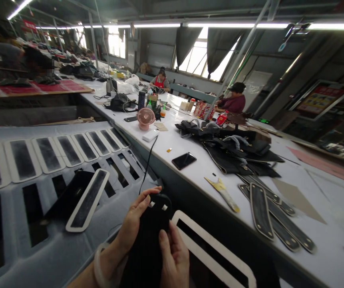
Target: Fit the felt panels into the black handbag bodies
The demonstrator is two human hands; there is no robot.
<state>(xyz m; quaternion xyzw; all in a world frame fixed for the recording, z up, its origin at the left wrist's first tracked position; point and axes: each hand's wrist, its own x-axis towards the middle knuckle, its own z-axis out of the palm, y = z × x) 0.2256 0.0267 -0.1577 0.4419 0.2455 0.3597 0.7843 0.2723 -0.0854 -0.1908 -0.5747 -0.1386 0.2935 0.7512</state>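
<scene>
A long black piece of material (148, 244) with a rounded end is between my two hands, with two small pale, shiny spots near its top. My left hand (134, 220), with a white band at the wrist, grips its left edge, thumb and fingers near the tip. Lower down, my right hand (174, 254) pinches the right edge; part of its fingers is hidden. Just right of that hand lies a pale-rimmed frame (219, 248) with a dark centre. A similar pale-edged strip (88, 200) rests to the left, beside a loose black piece (70, 194).
On the left, a grey slotted surface (47, 218) carries a row of pale-edged dark panels (23, 160). The white table (195, 188) holds a phone (184, 160), yellow-handled tool (222, 194), black straps (261, 210), black bags (228, 148) and pink fan (145, 118). Other people sit farther back.
</scene>
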